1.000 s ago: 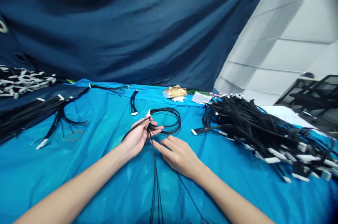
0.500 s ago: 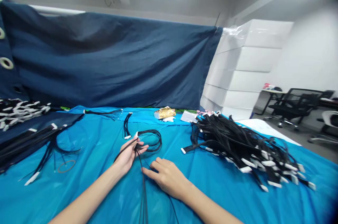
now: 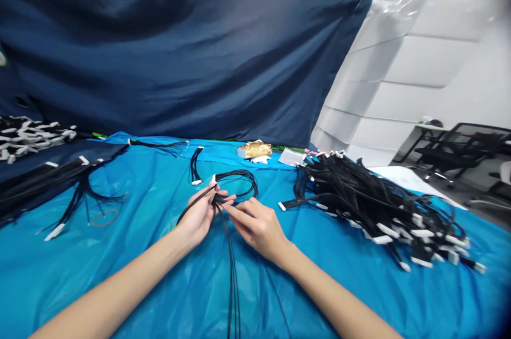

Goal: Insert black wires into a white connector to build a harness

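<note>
Left hand (image 3: 200,217) gripping black cable bundle (image 3: 217,198), loop just beyond it, loose strands trailing back between the forearms, right hand (image 3: 260,226) alongside, half-curled by the strands, can't tell if pinching, cable pile (image 3: 359,195) well right of both.

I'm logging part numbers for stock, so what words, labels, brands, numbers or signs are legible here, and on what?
None can be read.
Held wires: no legible marking.
Gold packet: any print is too small or blurred.
White boxes: no legible lettering.
</note>
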A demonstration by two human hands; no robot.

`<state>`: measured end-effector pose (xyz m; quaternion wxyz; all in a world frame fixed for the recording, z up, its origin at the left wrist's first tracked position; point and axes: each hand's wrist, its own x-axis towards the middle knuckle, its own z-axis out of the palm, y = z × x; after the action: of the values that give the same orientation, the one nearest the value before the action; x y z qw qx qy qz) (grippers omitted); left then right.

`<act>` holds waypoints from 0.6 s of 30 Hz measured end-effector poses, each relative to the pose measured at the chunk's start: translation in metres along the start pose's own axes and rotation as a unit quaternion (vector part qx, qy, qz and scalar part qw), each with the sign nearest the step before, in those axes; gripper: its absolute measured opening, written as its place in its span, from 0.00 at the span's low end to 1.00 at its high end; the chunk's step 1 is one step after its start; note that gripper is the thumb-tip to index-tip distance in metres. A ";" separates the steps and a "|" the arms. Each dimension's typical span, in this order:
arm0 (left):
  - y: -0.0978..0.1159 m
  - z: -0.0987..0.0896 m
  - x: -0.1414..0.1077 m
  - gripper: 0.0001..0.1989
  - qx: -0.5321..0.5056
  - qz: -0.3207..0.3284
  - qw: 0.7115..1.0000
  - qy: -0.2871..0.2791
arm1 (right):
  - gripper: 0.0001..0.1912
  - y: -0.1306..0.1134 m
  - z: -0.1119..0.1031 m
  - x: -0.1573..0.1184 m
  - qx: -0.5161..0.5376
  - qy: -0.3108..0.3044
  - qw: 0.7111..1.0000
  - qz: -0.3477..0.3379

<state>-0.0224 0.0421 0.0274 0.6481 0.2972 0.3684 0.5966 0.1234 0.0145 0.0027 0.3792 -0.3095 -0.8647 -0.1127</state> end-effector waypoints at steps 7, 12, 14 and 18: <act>-0.003 0.005 -0.013 0.02 0.033 0.009 0.999 -0.026 | 0.13 -0.016 0.004 0.001 0.105 0.037 0.985 0.134; -0.004 0.006 -0.011 0.01 0.026 -0.008 0.999 -0.041 | 0.10 -0.017 0.007 0.000 0.149 0.039 0.975 0.160; -0.005 0.005 -0.009 0.02 0.028 -0.011 0.998 -0.047 | 0.10 -0.018 0.006 0.001 0.192 0.050 0.962 0.185; -0.006 0.004 -0.006 0.03 0.031 -0.013 0.998 -0.055 | 0.09 -0.017 0.004 0.005 0.307 0.052 0.905 0.291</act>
<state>-0.0159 0.0353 0.0256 0.6656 0.3445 0.3548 0.5589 0.1073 0.0050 0.0042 0.5160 -0.4090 -0.7071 0.2577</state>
